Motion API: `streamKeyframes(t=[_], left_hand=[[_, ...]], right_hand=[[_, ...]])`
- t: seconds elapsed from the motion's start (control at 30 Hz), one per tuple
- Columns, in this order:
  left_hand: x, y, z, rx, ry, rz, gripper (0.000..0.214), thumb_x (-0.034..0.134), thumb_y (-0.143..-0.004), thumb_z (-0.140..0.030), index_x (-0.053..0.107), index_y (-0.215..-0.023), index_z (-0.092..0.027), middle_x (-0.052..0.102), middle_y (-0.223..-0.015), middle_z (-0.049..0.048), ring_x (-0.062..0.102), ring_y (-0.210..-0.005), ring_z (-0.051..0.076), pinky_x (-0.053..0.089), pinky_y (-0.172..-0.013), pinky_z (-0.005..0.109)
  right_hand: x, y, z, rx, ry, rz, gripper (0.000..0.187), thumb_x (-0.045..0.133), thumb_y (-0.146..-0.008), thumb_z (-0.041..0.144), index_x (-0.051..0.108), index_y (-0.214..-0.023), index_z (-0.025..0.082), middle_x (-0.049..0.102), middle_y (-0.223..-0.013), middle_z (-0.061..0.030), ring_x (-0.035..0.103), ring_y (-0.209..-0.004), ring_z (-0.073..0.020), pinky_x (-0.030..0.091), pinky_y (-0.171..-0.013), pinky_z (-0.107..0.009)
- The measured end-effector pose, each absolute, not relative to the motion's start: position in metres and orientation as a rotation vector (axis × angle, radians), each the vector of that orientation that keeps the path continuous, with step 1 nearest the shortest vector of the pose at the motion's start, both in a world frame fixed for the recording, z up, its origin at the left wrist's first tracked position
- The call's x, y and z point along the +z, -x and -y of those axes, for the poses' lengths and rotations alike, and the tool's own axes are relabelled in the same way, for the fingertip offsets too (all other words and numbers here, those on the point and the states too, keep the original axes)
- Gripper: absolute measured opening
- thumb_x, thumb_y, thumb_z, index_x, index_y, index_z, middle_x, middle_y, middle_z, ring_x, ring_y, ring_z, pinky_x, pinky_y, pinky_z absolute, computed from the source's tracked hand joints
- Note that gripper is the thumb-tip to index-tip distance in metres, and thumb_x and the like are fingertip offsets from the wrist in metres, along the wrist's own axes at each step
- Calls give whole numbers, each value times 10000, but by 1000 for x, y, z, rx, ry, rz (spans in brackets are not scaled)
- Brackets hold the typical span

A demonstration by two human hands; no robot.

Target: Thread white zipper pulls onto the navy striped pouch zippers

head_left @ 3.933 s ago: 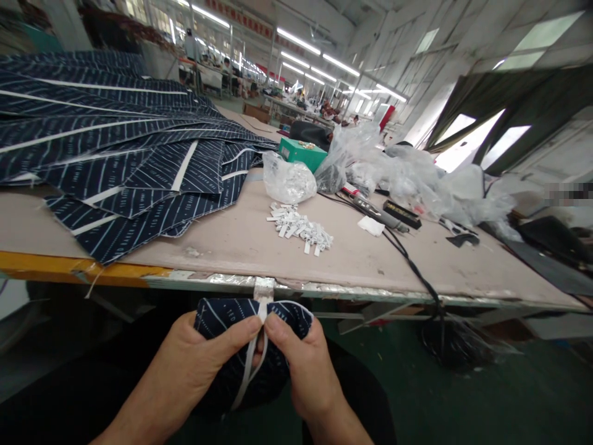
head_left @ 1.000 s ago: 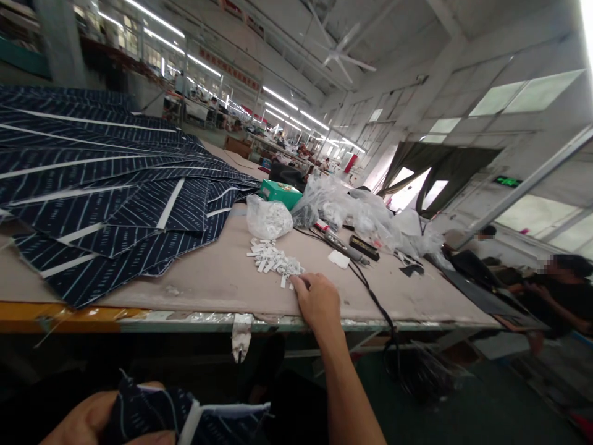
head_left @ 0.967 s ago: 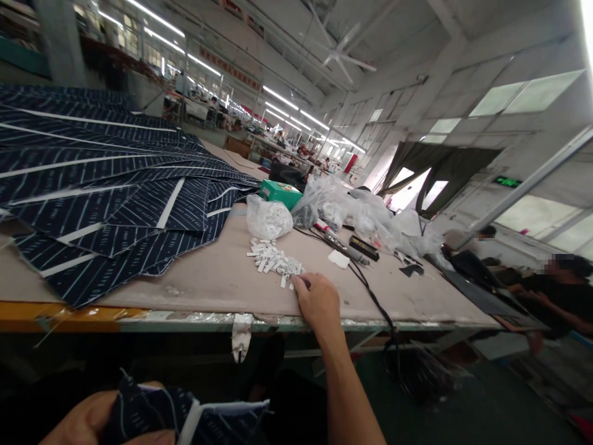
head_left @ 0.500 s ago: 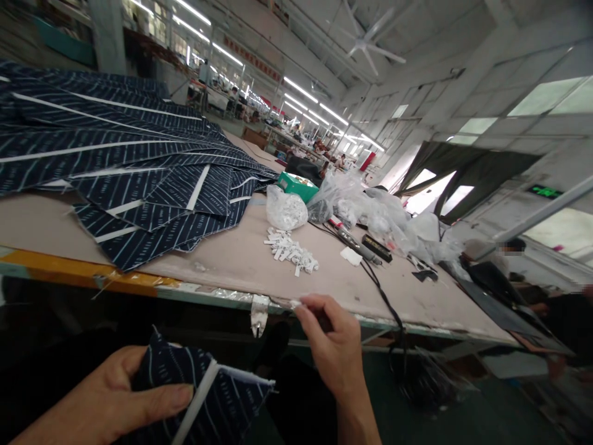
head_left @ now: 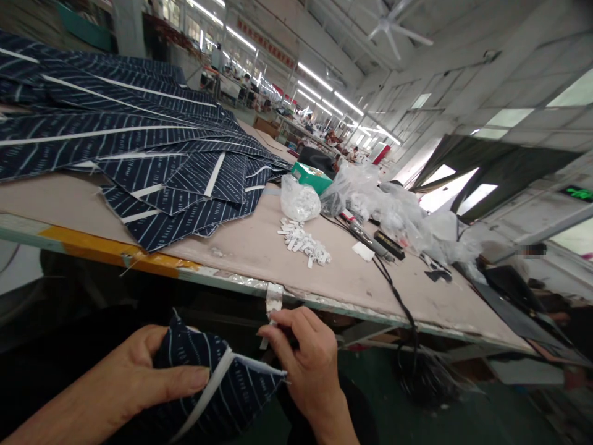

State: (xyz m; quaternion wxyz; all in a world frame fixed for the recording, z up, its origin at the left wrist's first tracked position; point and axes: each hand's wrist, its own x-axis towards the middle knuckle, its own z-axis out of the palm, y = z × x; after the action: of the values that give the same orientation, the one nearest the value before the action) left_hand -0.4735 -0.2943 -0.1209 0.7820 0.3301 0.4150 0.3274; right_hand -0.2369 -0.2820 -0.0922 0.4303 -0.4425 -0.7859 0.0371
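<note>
My left hand [head_left: 139,374] grips a small navy striped fabric piece [head_left: 222,386] with a white band across it, held low in front of the table edge. My right hand [head_left: 303,364] is closed in a pinch just to its right, fingertips near the piece's corner; a small white label seems to sit between them, though I cannot make it out clearly. A strip of tape [head_left: 273,300] hangs from the table edge just above that hand. A heap of small white labels [head_left: 303,241] lies on the table [head_left: 259,247].
A fanned pile of navy striped fabric panels [head_left: 139,148] covers the table's left. Beyond the labels sit a clear bag [head_left: 299,199], a green box [head_left: 311,176], crumpled plastic bags [head_left: 393,204], tools and a black cable [head_left: 393,290] dropping over the edge. A person sits at far right.
My right hand reached to the label heap on the table, then drew back down to the fabric piece in my left hand. The view has tilted downward.
</note>
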Motion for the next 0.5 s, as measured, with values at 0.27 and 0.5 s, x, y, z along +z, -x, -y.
streamKeyframes(t=[0.27, 0.5], left_hand=[[-131, 464, 295, 718, -742, -913, 327, 995, -585, -469, 879, -765, -222, 860, -709, 35, 775, -627, 253, 595, -605, 274], [-123, 443, 300, 735, -733, -909, 382, 989, -607, -508, 876, -824, -215, 863, -730, 48, 772, -636, 262, 622, -617, 312]], right_hand=[[-103, 227, 280, 657, 1201, 1535, 281, 743, -936, 437, 789, -1072, 195, 682, -699, 17, 573, -556, -122, 482, -554, -232], [-114, 225, 310, 1329, 1146, 1058, 419, 978, -554, 351, 867, -940, 230, 765, -784, -23, 624, -662, -156, 510, -612, -246]])
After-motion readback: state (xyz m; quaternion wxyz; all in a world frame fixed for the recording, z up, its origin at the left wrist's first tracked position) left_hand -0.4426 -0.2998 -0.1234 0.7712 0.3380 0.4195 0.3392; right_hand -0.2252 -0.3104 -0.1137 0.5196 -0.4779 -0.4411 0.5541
